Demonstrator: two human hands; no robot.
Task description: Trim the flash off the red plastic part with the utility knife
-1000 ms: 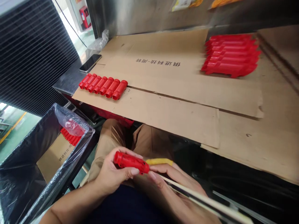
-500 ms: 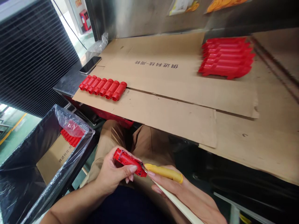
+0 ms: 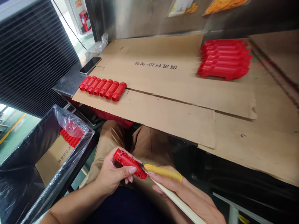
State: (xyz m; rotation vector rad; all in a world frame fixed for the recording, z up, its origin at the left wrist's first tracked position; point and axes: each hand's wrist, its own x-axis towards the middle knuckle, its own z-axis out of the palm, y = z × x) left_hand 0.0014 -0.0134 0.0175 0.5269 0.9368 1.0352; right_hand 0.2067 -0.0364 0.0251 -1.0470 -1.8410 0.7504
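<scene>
A hollow red plastic moulding (image 3: 129, 163) was clenched in the left hand (image 3: 111, 171) above the lap, and there it was met at one end by the blade of a yellow-handled knife (image 3: 162, 172), gripped in the right hand (image 3: 179, 189)! Already laid out on flattened cardboard (image 3: 163, 104) was a neat row of smooth red tubes (image 3: 102, 88); further along, a ribbed red stack (image 3: 224, 59) was piled, with more red pieces (image 3: 69, 138) seen in a plastic-lined bin (image 3: 70, 155).

Left hand (image 3: 111, 171): we curl our fingers closed, with our thumb (image 3: 128, 170) lying across the top.
Right hand (image 3: 179, 189): we hold a closed grip, index finger (image 3: 161, 179) extended toward our left hand.
Left forearm (image 3: 70, 208): ours is bare, rising from lower left.
</scene>
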